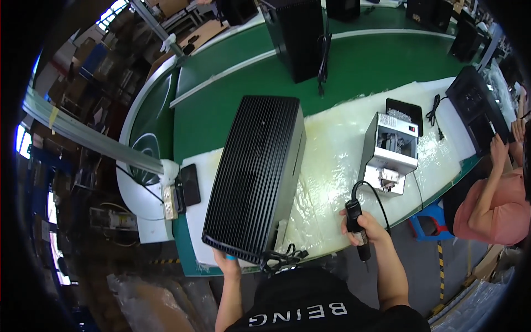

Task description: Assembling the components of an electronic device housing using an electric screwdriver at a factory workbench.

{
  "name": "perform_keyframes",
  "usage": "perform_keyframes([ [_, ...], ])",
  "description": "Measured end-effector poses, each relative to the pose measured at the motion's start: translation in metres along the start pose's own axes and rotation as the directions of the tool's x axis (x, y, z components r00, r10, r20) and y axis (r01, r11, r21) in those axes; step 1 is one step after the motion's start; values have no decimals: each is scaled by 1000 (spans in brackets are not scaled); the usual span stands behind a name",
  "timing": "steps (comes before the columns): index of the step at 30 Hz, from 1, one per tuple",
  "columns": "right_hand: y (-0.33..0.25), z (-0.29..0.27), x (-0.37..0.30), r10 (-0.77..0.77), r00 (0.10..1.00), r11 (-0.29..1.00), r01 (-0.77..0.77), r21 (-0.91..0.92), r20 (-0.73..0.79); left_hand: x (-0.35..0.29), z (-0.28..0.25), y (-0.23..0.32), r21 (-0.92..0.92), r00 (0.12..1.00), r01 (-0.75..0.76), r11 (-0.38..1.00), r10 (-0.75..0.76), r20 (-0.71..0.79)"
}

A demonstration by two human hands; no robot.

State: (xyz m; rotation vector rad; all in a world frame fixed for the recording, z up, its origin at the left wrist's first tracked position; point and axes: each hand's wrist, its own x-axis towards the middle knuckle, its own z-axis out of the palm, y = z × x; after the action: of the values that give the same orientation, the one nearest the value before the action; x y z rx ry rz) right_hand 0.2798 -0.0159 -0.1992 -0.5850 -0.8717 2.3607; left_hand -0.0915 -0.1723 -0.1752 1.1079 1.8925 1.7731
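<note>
Right hand (371,228) wrapping fingers around a black power screwdriver (353,209), left hand (228,266) touching a ribbed black case (251,177) stretching ahead of its fingers, whose grip I'm not making out

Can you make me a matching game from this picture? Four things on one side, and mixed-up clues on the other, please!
Things:
1. ribbed case
2. power screwdriver
3. small stool
4. metal machine

Clues:
A. blue, down by the table's edge on the right
B. held up in the right hand
C. silver-grey, with a little red switch
D. big and black, with the left hand at its near end

Right pairs: 1-D, 2-B, 3-A, 4-C
</note>
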Motion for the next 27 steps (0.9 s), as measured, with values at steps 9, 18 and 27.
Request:
perform_keyframes([
  [9,4,-5,-9,12,1000,1000,-13,11,22,59,10,75,309,951,90,947,-174,256],
  [18,22,-25,-3,79,991,995,-84,-52,-105,196,79,133,-535,930,367,761,-305,204],
  [27,16,-5,0,-82,997,996,82,-47,4,434,122,90,-487,754,654,579,-445,484],
])
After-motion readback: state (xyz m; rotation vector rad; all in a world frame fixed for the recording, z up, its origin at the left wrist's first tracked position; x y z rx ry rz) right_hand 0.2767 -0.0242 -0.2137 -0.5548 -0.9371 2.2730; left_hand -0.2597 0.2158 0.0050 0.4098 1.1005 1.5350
